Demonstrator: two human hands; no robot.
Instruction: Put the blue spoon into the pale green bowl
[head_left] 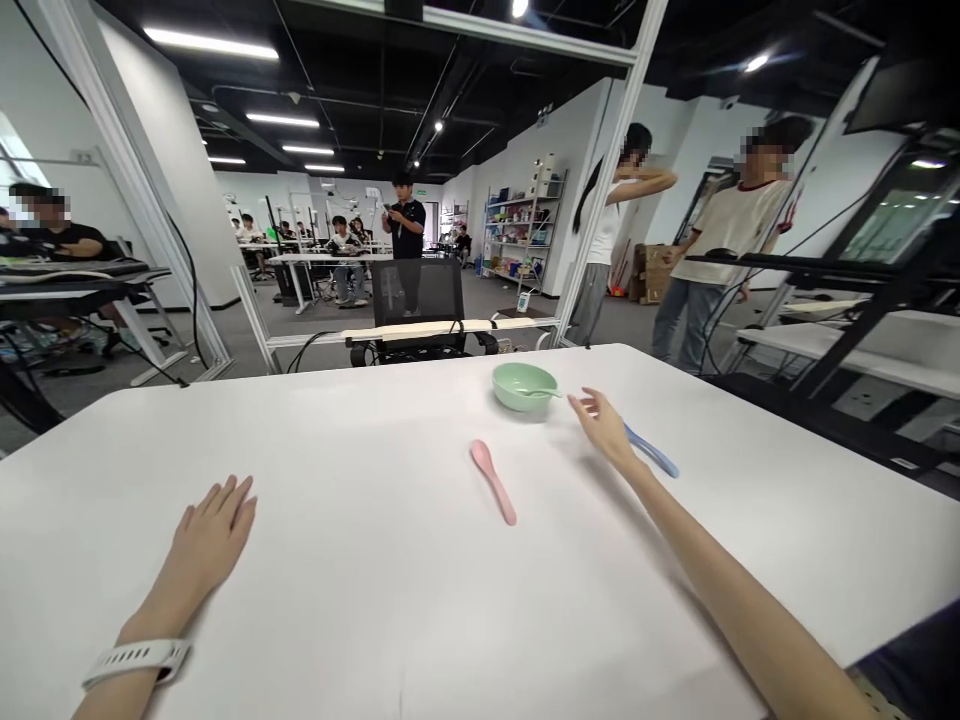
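A green bowl (514, 399) stands toward the far side of the white table (337, 560). Inside it rests a green spoon (552, 392), its handle over the right rim. My right hand (600, 425) hovers just right of that handle, fingers apart and holding nothing. Partly behind this hand lies a blue spoon-like utensil (656, 453); its far end is hidden. In front of the bowl is a pink spoon (493, 482), bowl end pointing away from me. My left hand (214, 530) lies flat at the left, open, touching only the tabletop.
Beyond the table's far edge stands a black mesh chair (418, 292). Metal frame posts (611, 150) rise behind the table. Two people stand at the back right, and another person (405, 220) stands farther off. Shelves (523, 235) line the back wall.
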